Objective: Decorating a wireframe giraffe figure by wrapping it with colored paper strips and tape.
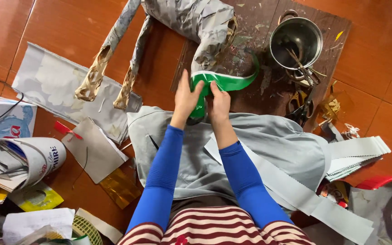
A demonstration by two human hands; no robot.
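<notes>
The green strip [225, 82] lies over the lower leg of a paper-wrapped figure [196, 20], which rests partly on a dark board [268, 31] on the tiled floor [69, 22]. One end of the strip curls free to the right, and the other is pressed around the leg under both hands. It looks like thin paper or tape: light, limp, easy to crease or tear, and probably tacky where glued. It is best held near the wrapped end, flat under the fingertips, rather than by the loose tail. The left hand [187, 97] closes around the leg with the strip under its fingers. The right hand [219, 102] pinches the strip against the same leg. The figure seems a hollow woven frame under grey paper, stiff but crushable. A steel pot [296, 38] with a brush stands on the board, with scissors [301, 106] just below it. Grey cloth [259, 140] covers the lap, and paper scraps [91, 149] lie to the left.
</notes>
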